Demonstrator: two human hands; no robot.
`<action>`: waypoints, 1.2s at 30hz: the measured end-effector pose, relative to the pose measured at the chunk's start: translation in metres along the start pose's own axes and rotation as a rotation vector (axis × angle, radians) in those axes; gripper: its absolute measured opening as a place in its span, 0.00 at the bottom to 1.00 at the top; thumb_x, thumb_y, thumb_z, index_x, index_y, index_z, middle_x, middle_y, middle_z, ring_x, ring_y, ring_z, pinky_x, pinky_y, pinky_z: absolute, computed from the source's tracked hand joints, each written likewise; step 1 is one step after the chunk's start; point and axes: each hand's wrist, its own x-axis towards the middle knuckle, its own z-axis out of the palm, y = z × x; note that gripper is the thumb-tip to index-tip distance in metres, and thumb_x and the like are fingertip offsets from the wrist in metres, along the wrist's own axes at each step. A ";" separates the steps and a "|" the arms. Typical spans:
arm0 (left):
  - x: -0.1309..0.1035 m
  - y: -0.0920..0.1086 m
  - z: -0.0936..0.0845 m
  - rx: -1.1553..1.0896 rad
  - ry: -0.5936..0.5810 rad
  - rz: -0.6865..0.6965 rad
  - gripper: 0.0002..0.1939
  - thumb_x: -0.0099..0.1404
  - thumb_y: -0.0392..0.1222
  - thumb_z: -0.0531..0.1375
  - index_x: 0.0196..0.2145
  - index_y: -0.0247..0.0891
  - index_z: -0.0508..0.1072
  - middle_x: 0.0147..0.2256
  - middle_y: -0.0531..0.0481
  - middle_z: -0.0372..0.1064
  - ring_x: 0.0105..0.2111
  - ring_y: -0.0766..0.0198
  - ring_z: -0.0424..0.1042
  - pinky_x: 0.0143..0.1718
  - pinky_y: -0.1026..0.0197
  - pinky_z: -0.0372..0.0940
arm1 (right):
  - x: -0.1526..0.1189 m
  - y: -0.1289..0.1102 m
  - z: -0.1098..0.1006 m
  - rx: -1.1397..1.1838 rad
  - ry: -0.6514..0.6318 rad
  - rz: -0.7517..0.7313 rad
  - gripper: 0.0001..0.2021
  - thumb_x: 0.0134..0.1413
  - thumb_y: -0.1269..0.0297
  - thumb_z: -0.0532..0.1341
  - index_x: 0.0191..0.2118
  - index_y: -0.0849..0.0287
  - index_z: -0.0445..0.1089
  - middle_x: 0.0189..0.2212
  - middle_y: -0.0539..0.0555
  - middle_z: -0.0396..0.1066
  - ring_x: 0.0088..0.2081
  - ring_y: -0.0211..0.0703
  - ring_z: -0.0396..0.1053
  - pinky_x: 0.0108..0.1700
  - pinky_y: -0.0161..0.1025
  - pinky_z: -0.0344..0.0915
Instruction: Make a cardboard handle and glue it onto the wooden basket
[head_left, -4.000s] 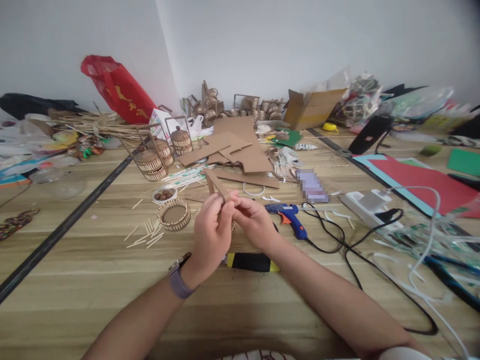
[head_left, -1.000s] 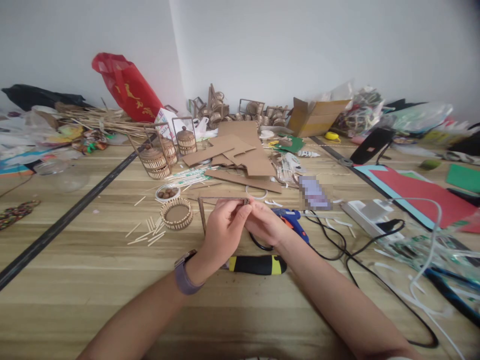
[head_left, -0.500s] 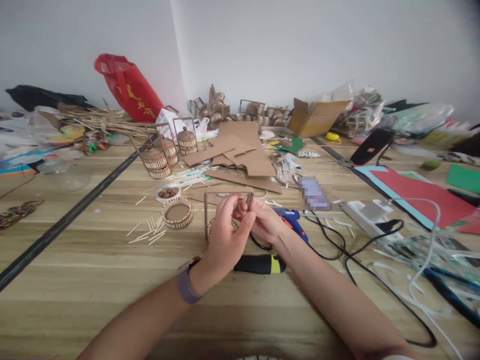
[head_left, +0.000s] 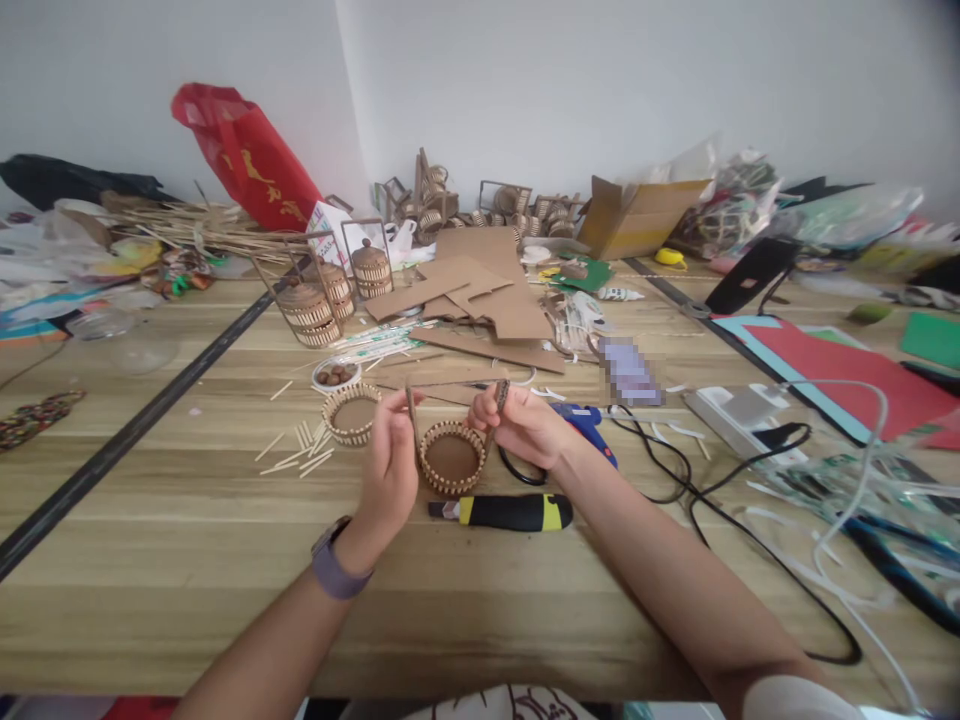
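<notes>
A small round stick-walled basket (head_left: 451,487) sits on the table with a rectangular brown cardboard handle (head_left: 459,381) rising over it. My right hand (head_left: 529,425) pinches the handle's upper right corner between thumb and fingers. On the other side, my left hand (head_left: 388,470) has its fingers against the left upright, near its top. Just in front of the basket lies a black and yellow utility knife (head_left: 514,512). A second round basket (head_left: 341,432), without a handle, stands to the left beside scattered short sticks (head_left: 304,455). Behind my right hand is a blue glue gun (head_left: 592,430).
Lidded baskets (head_left: 307,318) and a bowl of brown balls (head_left: 336,376) stand at the back left. Cardboard sheets (head_left: 480,290) lie mid-table. A phone (head_left: 630,370), a power strip (head_left: 724,420) and trailing black cables (head_left: 690,490) occupy the right.
My left hand has moved left and away from my right hand, from the handle's right corner to its left upright. The basket and the knife are now uncovered.
</notes>
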 end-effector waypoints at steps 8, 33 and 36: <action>0.000 0.000 0.006 0.078 -0.101 -0.003 0.16 0.76 0.49 0.46 0.40 0.40 0.69 0.39 0.45 0.76 0.47 0.59 0.74 0.53 0.55 0.65 | 0.000 -0.001 0.001 -0.029 0.012 0.004 0.20 0.41 0.45 0.75 0.25 0.56 0.71 0.22 0.46 0.61 0.29 0.39 0.59 0.40 0.41 0.58; 0.001 -0.005 0.002 0.119 -0.114 -0.026 0.17 0.74 0.48 0.47 0.36 0.40 0.72 0.38 0.47 0.77 0.43 0.59 0.76 0.46 0.58 0.68 | 0.000 0.009 -0.012 -0.009 0.041 0.011 0.16 0.41 0.51 0.76 0.31 0.56 0.76 0.23 0.47 0.66 0.29 0.38 0.62 0.43 0.41 0.62; 0.001 -0.005 0.002 0.123 -0.111 -0.029 0.17 0.74 0.47 0.47 0.35 0.40 0.72 0.38 0.47 0.77 0.42 0.59 0.76 0.45 0.58 0.68 | -0.001 0.007 -0.013 0.015 0.064 0.015 0.18 0.42 0.50 0.76 0.36 0.54 0.78 0.26 0.48 0.70 0.31 0.39 0.66 0.46 0.42 0.64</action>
